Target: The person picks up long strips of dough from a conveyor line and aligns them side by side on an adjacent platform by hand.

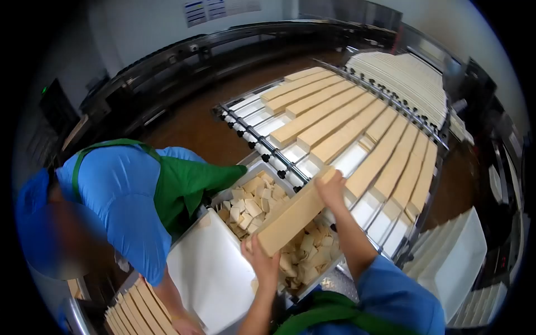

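Observation:
A long, pale beige bar [291, 216] with a flat, smooth face is held at a slant between my two hands. My left hand [262, 260] grips its near lower end, fingers wrapped round the edge. Near the upper end, my right hand [331, 190] is closed on the same bar. Beneath it stand bins of broken beige pieces [307, 254], partly hidden by the bar and my forearms. Just beyond my right hand, several similar bars [335, 139] lie in rows on a white, railed conveyor [352, 159].
On the left a co-worker [120, 190] in blue with a green apron leans over, one arm reaching down. A white board [209, 268] lies between us. More beige bars [139, 307] sit at lower left. White trays [455, 268] are stacked at right.

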The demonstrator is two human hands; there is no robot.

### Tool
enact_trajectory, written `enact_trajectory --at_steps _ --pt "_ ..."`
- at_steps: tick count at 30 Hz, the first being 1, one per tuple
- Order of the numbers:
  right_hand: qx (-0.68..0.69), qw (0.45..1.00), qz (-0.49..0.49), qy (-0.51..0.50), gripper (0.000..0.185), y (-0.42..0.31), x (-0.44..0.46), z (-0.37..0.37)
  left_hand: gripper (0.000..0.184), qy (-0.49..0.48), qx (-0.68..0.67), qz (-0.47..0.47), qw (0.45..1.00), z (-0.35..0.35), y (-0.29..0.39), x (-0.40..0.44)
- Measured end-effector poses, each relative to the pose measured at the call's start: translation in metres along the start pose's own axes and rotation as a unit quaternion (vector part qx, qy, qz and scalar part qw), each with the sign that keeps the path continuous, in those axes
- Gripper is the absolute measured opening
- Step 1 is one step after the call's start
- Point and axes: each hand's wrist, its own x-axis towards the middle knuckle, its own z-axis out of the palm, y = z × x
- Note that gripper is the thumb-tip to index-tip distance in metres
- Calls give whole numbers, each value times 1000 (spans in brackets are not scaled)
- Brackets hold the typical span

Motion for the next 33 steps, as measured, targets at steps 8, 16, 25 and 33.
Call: enact_trajectory --at_steps 8,16,25,33 --pt "-187 977 39 -94 74 35 142 -56 76 -61 27 142 988 88 56 61" --pt "-298 946 30 -125 67 84 262 -62 58 -205 -119 107 966 148 56 85" --pt "-271 961 4 -43 67 111 288 -55 58 -185 -28 110 976 199 51 93" --pt "-307 950 -58 -4 41 130 302 -61 57 -227 -21 65 971 234 59 96"
